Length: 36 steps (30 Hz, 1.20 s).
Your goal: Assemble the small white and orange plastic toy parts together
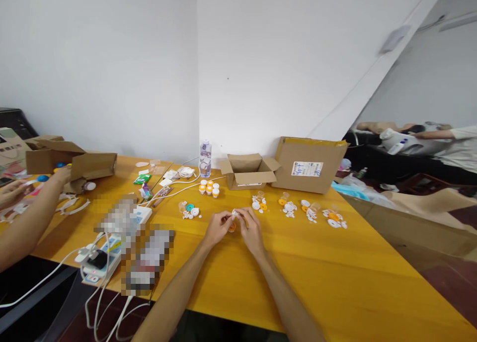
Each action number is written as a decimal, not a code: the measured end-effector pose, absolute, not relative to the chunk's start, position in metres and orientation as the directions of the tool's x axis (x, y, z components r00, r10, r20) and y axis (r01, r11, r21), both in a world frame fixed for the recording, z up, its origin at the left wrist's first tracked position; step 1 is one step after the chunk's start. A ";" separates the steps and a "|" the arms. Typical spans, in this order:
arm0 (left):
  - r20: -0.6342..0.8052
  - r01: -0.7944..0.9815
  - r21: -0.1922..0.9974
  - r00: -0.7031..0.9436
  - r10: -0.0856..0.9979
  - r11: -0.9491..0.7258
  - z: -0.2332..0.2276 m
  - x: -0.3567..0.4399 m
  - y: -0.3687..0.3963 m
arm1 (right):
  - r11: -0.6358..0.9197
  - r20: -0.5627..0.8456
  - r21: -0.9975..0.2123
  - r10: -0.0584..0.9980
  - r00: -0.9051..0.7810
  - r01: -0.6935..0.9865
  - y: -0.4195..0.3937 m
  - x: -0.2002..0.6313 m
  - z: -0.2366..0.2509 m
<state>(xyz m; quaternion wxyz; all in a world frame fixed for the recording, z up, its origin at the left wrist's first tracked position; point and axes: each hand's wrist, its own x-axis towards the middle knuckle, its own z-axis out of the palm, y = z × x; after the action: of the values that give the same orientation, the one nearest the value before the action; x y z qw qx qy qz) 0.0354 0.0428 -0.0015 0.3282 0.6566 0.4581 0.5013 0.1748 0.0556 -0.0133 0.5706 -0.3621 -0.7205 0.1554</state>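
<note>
My left hand [219,226] and my right hand [250,227] meet over the middle of the table. Between their fingertips is a small white plastic part [234,213], pinched from both sides; its exact kind is too small to make out. Just below it, an orange round piece [231,227] shows between the hands, partly hidden by fingers. To the left lies a group of loose parts with a teal ring [190,208] and white discs. On the right are several similar groups of white and orange parts, one with an orange ring [263,207].
Several orange-and-white capped jars [209,188] stand near a water bottle [205,159]. Behind are an open carton [249,179] and a larger cardboard box [309,165]. A power strip [115,242] with cables lies left. Another person's hands work beside a box [95,165] at far left.
</note>
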 end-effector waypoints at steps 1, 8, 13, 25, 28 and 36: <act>0.359 0.272 0.890 0.078 0.930 -0.366 -0.002 0.036 0.043 | 0.691 0.710 -0.637 0.699 -0.087 0.342 0.056 0.175 -0.013; 0.362 0.272 0.889 0.075 0.929 -0.368 -0.002 0.035 0.044 | 0.678 0.697 -0.653 0.712 -0.083 0.336 0.056 0.175 -0.014; 0.352 0.280 0.891 0.068 0.933 -0.357 -0.004 0.035 0.045 | 0.679 0.697 -0.656 0.713 -0.081 0.328 0.057 0.175 -0.013; 0.370 0.262 0.889 0.072 0.926 -0.376 -0.004 0.034 0.046 | 0.658 0.675 -0.687 0.735 -0.066 0.308 0.058 0.176 -0.013; 0.363 0.249 0.895 0.075 0.929 -0.370 -0.003 0.034 0.045 | 0.650 0.666 -0.696 0.743 -0.062 0.304 0.059 0.176 -0.014; 0.357 0.240 0.901 0.066 0.932 -0.362 -0.003 0.034 0.046 | 0.641 0.653 -0.711 0.754 -0.067 0.288 0.059 0.176 -0.012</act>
<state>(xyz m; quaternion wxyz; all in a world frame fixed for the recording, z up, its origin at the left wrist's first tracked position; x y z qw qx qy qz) 0.0338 0.0456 -0.0035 0.3378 0.6474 0.4525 0.5119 0.1758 0.0588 -0.0124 0.5730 -0.3714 -0.7016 0.2035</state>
